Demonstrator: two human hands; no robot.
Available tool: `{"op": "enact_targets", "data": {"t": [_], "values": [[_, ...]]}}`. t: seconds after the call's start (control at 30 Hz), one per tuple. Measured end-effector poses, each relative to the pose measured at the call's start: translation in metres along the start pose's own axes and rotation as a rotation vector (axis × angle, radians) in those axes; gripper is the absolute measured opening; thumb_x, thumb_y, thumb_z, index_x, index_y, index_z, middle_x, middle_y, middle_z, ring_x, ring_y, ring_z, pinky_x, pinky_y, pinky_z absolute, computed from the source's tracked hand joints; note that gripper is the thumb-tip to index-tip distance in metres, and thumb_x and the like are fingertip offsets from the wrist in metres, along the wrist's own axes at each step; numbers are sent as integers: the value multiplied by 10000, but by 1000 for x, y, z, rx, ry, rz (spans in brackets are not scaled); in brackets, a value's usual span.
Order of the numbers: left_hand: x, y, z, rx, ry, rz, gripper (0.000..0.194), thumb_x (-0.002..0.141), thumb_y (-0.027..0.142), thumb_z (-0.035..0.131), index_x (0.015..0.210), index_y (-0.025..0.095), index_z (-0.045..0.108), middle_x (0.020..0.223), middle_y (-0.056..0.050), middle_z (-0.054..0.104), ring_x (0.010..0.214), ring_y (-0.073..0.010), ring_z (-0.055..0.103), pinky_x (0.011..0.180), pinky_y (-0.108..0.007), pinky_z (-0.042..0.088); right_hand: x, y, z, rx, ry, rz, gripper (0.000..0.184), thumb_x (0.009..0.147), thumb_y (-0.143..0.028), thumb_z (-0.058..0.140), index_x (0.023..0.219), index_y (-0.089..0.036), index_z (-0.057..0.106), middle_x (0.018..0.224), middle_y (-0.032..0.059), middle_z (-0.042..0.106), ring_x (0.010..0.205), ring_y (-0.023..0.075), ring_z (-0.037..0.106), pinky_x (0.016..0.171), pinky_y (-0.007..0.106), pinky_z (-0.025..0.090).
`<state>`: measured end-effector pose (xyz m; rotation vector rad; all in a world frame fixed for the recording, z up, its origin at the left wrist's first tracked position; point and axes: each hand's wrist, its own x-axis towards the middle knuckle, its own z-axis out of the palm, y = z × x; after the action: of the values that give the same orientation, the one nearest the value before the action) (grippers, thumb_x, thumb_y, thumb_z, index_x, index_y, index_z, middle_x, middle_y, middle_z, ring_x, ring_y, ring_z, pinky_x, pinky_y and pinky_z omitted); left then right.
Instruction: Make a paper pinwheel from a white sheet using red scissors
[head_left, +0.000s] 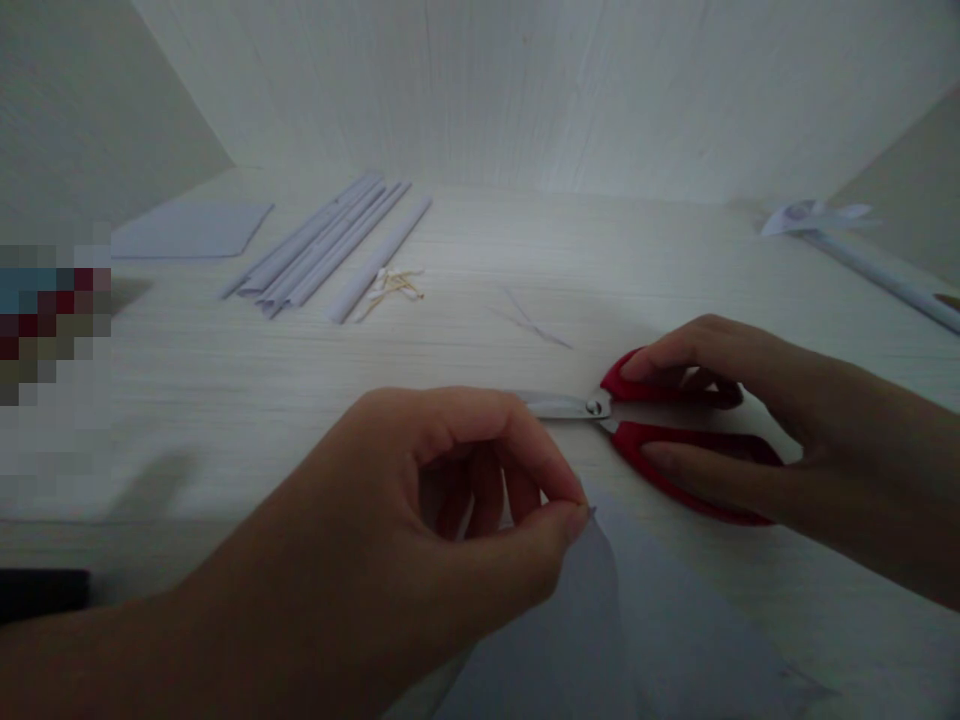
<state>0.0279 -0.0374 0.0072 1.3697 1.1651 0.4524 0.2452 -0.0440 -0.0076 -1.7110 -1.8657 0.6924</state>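
Observation:
My left hand (450, 500) is closed in a pinch, thumb and forefinger pressed on the tip of a white paper sheet (660, 600). The paper is slightly curled beneath the fingertips and stretches to the bottom of the view. To the right, my right hand (750, 410) grips the red handles of a pair of scissors (697, 470), with fingers and thumb at the two loops. Their handles are spread apart; the blades point left and partly disappear behind my left hand.
Several rolled paper tubes (322, 245) lie at the back left, with cotton swabs (394, 285) beside them. Thin paper strips (532, 325) rest mid-table. A flat paper sheet (195, 230) is far left; a paper pinwheel on a tube (814, 215) lies far right. A white wall (525, 90) stands behind.

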Motion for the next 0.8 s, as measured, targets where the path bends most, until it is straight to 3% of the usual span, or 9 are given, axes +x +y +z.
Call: {"op": "enact_targets", "data": {"t": [0.1,0.23,0.3,0.33,0.43,0.53,0.67,0.8], "values": [[-1,1,0,-2,-8,-9,109,747,263,679,660,221,629,546,46,465,551,-91,417,475,-174,306,-2,0,0,-122,-7,-118,87,799,-347,684,858,-288,659,1005,7,641,805,145,654,630,224,595],[2,-2,0,-30,-1,-5,99,727,246,682,647,223,628,535,46,471,546,-94,418,463,-171,298,-9,-7,1,-287,106,-252,118,820,-340,652,933,-307,650,1013,11,649,883,195,628,589,274,564],[5,-5,0,-40,-16,5,84,703,230,682,636,226,632,536,45,501,539,-95,440,459,-170,312,-14,-13,3,-222,118,-304,95,855,-328,620,946,-317,645,991,-1,664,915,193,622,595,263,549],[6,-6,-1,-44,-36,15,78,688,230,684,628,228,635,534,43,518,531,-97,452,450,-171,319,-17,-16,5,-180,46,-291,49,877,-320,606,903,-309,647,978,-4,661,940,186,617,639,261,552],[9,-8,-2,-53,-70,18,80,663,255,700,621,228,638,537,41,553,514,-100,475,429,-168,339,-22,-22,11,-56,-69,-346,142,905,-325,576,791,-273,642,930,4,642,868,158,613,637,242,544],[10,-8,-2,-59,-58,-13,99,678,277,703,631,227,632,539,44,548,517,-93,471,431,-157,349,-25,-21,16,-34,-66,-372,137,887,-344,606,782,-259,633,918,12,633,844,156,610,644,236,546],[12,-12,-2,-60,-80,98,95,679,283,685,622,230,630,507,45,537,476,-98,465,385,-157,343,-25,-18,21,-66,-8,-423,143,900,-364,598,804,-267,641,921,17,631,868,160,611,663,233,548],[15,-23,-2,-81,-68,215,74,681,288,668,630,238,651,490,39,552,442,-107,475,349,-165,336,-22,-17,24,-116,78,-486,270,940,-446,519,770,-276,643,875,20,642,790,155,624,586,221,549]]}}
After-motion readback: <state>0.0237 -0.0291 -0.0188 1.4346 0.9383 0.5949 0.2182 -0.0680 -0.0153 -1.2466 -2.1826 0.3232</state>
